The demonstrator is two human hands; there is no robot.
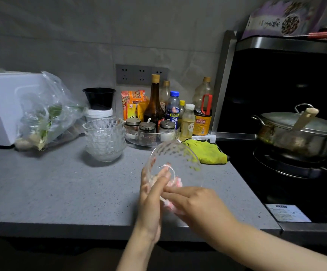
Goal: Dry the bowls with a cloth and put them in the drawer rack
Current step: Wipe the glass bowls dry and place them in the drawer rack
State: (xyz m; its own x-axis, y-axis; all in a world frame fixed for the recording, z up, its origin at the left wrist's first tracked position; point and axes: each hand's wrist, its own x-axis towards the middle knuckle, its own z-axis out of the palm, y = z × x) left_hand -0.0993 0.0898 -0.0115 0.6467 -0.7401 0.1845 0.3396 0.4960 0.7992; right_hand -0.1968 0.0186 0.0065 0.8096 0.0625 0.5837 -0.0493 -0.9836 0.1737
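Observation:
A clear patterned glass bowl (pixel 175 163) is held tilted above the grey counter (pixel 51 188), its mouth facing away from me. My left hand (pixel 151 198) grips its left side and base. My right hand (pixel 193 204) holds the base from the right, fingers pointing left. A stack of several similar glass bowls (pixel 104 138) stands on the counter further back to the left. A yellow-green cloth (pixel 207 151) lies on the counter just behind the held bowl, by the stove edge. No drawer rack is in view.
Bottles and a tray of spice jars (pixel 151 132) line the wall. A white appliance (pixel 0 108) and a plastic bag of greens (pixel 47 114) sit at left. At right, a black stove holds a lidded steel pot (pixel 301 132).

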